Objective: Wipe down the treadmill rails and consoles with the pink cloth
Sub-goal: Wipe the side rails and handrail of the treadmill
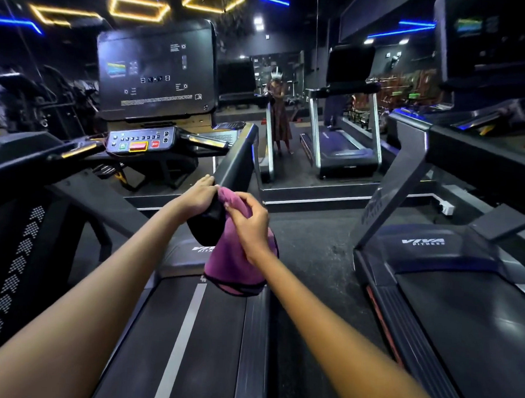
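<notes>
The pink cloth (233,264) hangs over the rounded near end of the treadmill's right rail (237,164). My right hand (247,225) pinches the cloth near its top with curled fingers. My left hand (199,195) rests on the left side of the rail end and touches the cloth's upper edge; its fingertips are hidden behind the rail. The console (157,68) with its dark screen stands ahead to the left, above the button panel (139,142). The belt (184,340) runs below my arms.
A second treadmill (452,269) stands to the right across a narrow floor gap. The left rail (29,159) crosses at the left. A mirror wall (290,115) ahead reflects a standing person and more treadmills.
</notes>
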{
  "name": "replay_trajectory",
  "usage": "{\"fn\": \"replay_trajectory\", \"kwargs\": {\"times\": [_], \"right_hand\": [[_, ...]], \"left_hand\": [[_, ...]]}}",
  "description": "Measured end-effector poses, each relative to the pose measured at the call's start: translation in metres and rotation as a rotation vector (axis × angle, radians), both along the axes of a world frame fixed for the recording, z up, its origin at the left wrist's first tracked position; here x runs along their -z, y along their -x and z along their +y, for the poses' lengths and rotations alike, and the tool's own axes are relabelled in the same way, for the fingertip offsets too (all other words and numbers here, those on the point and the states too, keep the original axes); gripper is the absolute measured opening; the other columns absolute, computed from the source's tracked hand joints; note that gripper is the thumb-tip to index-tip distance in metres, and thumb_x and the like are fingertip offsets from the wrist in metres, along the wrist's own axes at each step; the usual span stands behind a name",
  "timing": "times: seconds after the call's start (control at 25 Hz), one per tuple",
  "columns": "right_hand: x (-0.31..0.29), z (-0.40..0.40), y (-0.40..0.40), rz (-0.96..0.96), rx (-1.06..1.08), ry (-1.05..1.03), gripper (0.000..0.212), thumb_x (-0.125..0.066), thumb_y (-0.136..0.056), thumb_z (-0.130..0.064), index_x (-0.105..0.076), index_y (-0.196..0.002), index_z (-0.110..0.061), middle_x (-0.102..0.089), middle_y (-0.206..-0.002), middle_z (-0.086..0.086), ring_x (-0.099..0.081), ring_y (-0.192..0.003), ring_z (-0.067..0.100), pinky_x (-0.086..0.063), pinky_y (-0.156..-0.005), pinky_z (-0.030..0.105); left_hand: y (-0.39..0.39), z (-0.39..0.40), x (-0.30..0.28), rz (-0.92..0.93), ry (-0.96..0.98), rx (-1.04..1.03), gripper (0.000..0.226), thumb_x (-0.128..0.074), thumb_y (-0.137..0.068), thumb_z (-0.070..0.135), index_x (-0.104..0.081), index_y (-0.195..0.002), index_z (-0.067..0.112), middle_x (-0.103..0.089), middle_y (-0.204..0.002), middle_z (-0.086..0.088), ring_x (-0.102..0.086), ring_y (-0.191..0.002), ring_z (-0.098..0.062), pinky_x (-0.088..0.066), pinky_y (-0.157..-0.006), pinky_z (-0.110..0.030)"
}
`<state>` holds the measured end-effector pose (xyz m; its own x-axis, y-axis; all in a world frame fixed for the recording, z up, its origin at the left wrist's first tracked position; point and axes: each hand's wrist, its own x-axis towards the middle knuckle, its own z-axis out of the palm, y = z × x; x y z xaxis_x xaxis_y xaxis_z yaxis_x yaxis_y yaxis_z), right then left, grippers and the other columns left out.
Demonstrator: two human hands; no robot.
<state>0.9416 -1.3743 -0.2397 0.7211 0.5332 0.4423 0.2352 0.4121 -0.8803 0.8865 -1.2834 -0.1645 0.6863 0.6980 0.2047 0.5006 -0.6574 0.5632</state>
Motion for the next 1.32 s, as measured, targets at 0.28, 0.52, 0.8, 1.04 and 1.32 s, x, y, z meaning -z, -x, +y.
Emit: {"fn": "replay_trajectory", "kwargs": {"times": [0.28,0.52,0.8,1.04,1.32], "right_hand": [[-0.008,0.025,-0.023,0.149,0.06,0.151,0.011,-0.069,-0.079,-0.009,-0.069,-0.09,-0.009,-0.064,-0.08,-0.001,-0.056,-0.079,0.013,-0.048,-0.08,0.035],[-0.005,0.004,-0.007,-0.078,0.007,0.078,0.025,-0.066,-0.084,-0.014,-0.068,-0.108,-0.007,-0.065,-0.105,0.006,-0.057,-0.096,0.011,-0.044,-0.09,0.025],[0.021,0.017,-0.006,-0.122,0.091,0.237,0.041,-0.055,-0.093,-0.017,-0.05,-0.133,-0.01,-0.043,-0.112,0.013,-0.048,-0.104,0.02,-0.031,-0.088,0.013],[0.001,0.042,-0.042,-0.115,0.026,0.432,0.045,-0.051,-0.095,-0.026,-0.044,-0.139,-0.02,-0.053,-0.114,0.019,-0.055,-0.109,0.03,-0.039,-0.085,0.029],[0.044,0.018,-0.01,-0.128,0.077,0.219,0.04,-0.055,-0.093,-0.02,-0.051,-0.133,-0.016,-0.046,-0.103,0.007,-0.054,-0.098,0.02,-0.035,-0.077,0.016]], "left_hand": [[0.006,0.005,0.003,-0.03,0.112,0.007,0.039,-0.032,-0.1,0.009,-0.037,-0.131,-0.014,-0.034,-0.142,-0.027,-0.033,-0.134,-0.032,-0.024,-0.108,-0.031],[0.01,0.003,-0.002,-0.08,0.214,-0.004,0.03,-0.046,-0.084,0.022,-0.059,-0.103,0.002,-0.061,-0.103,-0.022,-0.054,-0.093,-0.025,-0.046,-0.086,-0.042],[-0.004,0.012,0.0,-0.034,0.118,-0.079,0.031,-0.039,-0.096,0.01,-0.053,-0.115,-0.01,-0.053,-0.113,-0.025,-0.051,-0.102,-0.028,-0.039,-0.084,-0.033],[-0.01,0.007,-0.002,0.073,0.084,-0.08,0.039,-0.033,-0.099,0.006,-0.037,-0.132,-0.013,-0.038,-0.141,-0.024,-0.039,-0.128,-0.028,-0.028,-0.102,-0.029],[-0.022,0.006,-0.012,0.07,0.13,-0.139,0.041,-0.034,-0.099,0.012,-0.041,-0.132,-0.011,-0.041,-0.14,-0.026,-0.038,-0.131,-0.031,-0.029,-0.103,-0.029]]}}
